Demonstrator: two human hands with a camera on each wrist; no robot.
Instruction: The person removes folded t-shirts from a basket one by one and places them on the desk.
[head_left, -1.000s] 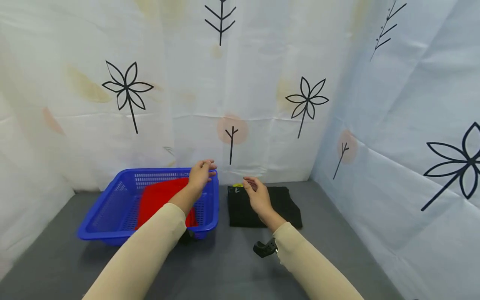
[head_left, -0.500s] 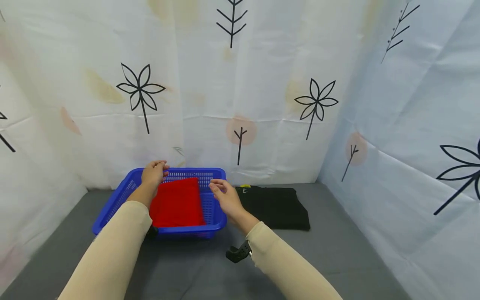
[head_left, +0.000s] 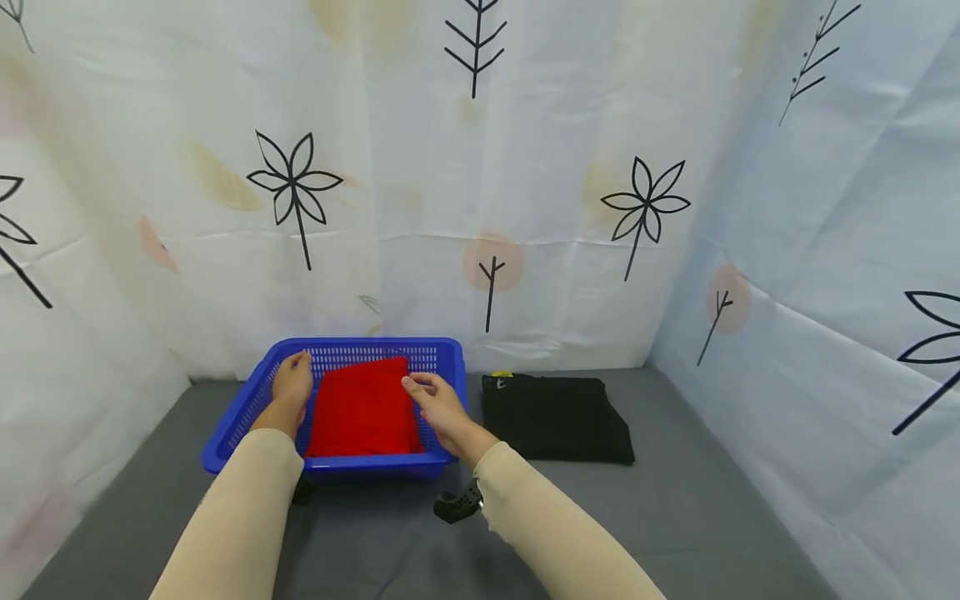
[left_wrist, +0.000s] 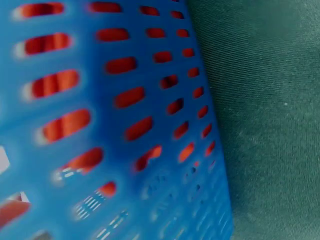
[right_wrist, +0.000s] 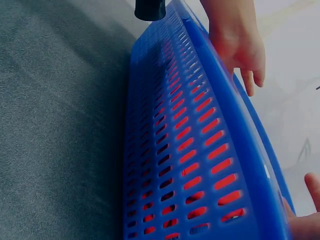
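A red folded cloth (head_left: 360, 412) lies in the blue plastic basket (head_left: 386, 342), and its red shows through the slots of the basket wall (left_wrist: 100, 120) in the left wrist view. My left hand (head_left: 292, 390) is over the basket's left part, beside the cloth's left edge. In the right wrist view the left hand (right_wrist: 240, 47) reaches over the rim with fingers loosely extended. My right hand (head_left: 438, 406) is at the basket's right side, thumb and fingers apart, fingertips by the cloth's right edge. Only part of the right hand (right_wrist: 305, 222) shows in its own wrist view.
A black folded garment (head_left: 555, 421) with a yellow tag (head_left: 501, 374) lies on the grey tabletop (head_left: 697, 483) right of the basket. White curtains with printed plants (head_left: 420, 167) stand behind and at both sides. A black wrist device (head_left: 457, 504) hangs under my right sleeve.
My head view has turned left. Both hands have moved left to the basket, the right one away from the black garment; both have lowered to either side of the red cloth.
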